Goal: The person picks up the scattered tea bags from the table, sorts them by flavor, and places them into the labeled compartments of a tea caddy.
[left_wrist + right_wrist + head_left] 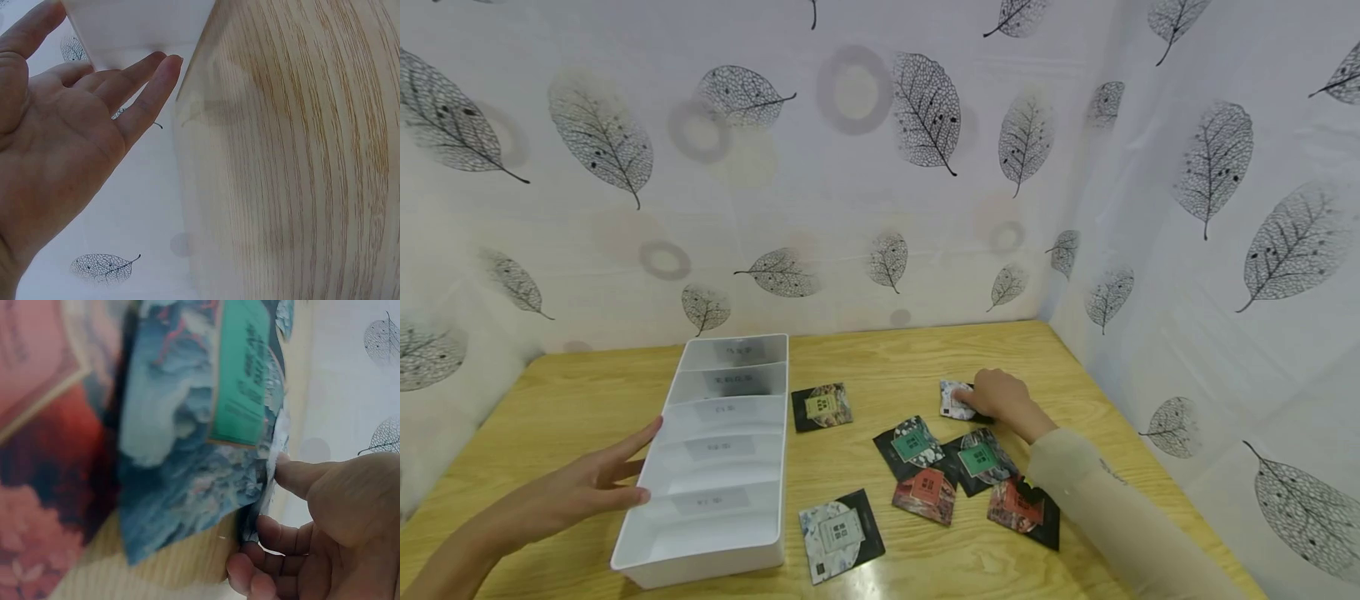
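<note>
My right hand (pixel 1006 402) pinches a black-and-white sachet (pixel 952 400) at the back right of the table. In the right wrist view its thumb and curled fingers grip that sachet's edge (pixel 273 475). My left hand (pixel 568 496) touches the left side of a long white box (pixel 707 568) with extended fingers; the left wrist view shows its palm and fingertips against the box wall (pixel 140 28). Dividers split the box into several compartments with labels. Just in front of the right hand lie two green-labelled sachets (pixel 912 447), overlapping a red-labelled sachet (pixel 927 497).
Right of the box lie a yellow-labelled sachet (pixel 822 406) and, nearer, a pale grey sachet (pixel 841 535). Another red-labelled sachet (pixel 1024 510) sits beside the right forearm, a yellow-and-black piece partly hidden there. Leaf-patterned curtains (pixel 850 208) border the wooden table (pixel 880 358).
</note>
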`<state>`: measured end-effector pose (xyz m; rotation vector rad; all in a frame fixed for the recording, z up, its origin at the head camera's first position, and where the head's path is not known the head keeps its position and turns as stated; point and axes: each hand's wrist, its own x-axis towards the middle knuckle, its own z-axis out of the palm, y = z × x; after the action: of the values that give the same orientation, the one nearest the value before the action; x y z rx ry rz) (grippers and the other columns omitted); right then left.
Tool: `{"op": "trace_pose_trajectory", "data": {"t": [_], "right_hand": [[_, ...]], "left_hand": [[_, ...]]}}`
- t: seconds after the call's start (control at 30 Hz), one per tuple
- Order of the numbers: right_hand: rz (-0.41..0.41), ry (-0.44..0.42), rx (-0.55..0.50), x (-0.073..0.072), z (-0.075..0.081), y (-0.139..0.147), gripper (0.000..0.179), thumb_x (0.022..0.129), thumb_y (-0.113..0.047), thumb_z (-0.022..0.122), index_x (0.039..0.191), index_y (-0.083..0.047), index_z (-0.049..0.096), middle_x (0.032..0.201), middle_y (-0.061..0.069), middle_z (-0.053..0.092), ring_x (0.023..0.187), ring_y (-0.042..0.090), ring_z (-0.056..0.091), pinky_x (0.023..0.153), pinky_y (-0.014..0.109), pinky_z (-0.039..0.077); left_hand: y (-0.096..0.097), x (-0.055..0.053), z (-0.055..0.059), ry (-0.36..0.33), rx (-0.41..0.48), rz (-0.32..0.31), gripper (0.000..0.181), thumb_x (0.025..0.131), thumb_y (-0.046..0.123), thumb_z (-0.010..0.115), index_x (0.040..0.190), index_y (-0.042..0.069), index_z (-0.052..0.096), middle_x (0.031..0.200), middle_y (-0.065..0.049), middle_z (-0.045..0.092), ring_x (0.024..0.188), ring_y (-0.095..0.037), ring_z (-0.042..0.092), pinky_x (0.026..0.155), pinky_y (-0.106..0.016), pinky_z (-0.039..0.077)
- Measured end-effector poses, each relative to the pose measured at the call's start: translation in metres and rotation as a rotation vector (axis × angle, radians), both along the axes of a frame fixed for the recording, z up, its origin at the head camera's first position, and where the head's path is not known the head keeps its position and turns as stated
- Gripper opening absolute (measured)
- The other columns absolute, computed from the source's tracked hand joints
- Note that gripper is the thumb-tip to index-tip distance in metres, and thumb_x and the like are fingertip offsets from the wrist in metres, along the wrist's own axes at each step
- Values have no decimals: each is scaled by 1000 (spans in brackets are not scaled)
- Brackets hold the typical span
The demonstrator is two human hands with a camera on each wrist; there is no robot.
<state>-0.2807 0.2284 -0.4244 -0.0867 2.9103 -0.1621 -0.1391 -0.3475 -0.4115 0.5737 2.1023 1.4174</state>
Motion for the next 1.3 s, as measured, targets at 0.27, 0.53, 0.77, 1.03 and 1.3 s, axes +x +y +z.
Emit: {"op": "trace_pose_trajectory", "data": {"t": [0.27, 0.53, 0.77, 1.03, 1.3], "right_hand": [[-16, 116, -23, -1, 3, -2, 61, 104, -52, 57, 57, -14, 49, 53, 2, 44, 47, 16, 40, 46, 32, 32], [519, 55, -200, -12, 13, -2, 43, 96, 2, 66, 138, 3, 60, 141, 25, 55, 128, 43, 54, 96, 55, 49], [579, -100, -116, -17, 16, -2, 60, 92, -5, 74, 148, 1, 53, 145, 26, 50, 126, 41, 52, 91, 49, 49], [430, -89, -217, -24, 12, 12, 49, 87, -17, 84, 130, 1, 66, 124, 18, 63, 99, 27, 60, 79, 43, 51], [372, -84, -477, -32, -1, 37, 21, 93, -12, 79, 111, -3, 73, 94, 5, 67, 82, 19, 59, 72, 39, 51]], "left_hand": [[1, 1, 2, -4, 23, -12, 83, 109, 5, 47, 166, 20, -11, 166, -27, -6, 130, 15, 39, 95, -22, 48], [1, 2, 3, -3, 25, -11, 82, 109, 5, 47, 166, 20, -10, 166, -24, -9, 131, 14, 39, 96, -21, 47], [1, 2, 1, 14, 30, -11, 82, 109, 4, 48, 166, 20, -8, 166, 4, 2, 133, 14, 38, 98, -21, 46], [0, 2, 0, 15, 12, -2, 82, 109, 5, 48, 166, 22, -8, 166, 3, 8, 132, 13, 39, 96, -22, 47], [1, 1, -1, 4, 18, -1, 83, 109, 5, 48, 166, 19, -10, 169, -4, 4, 130, 15, 39, 96, -21, 47]]}}
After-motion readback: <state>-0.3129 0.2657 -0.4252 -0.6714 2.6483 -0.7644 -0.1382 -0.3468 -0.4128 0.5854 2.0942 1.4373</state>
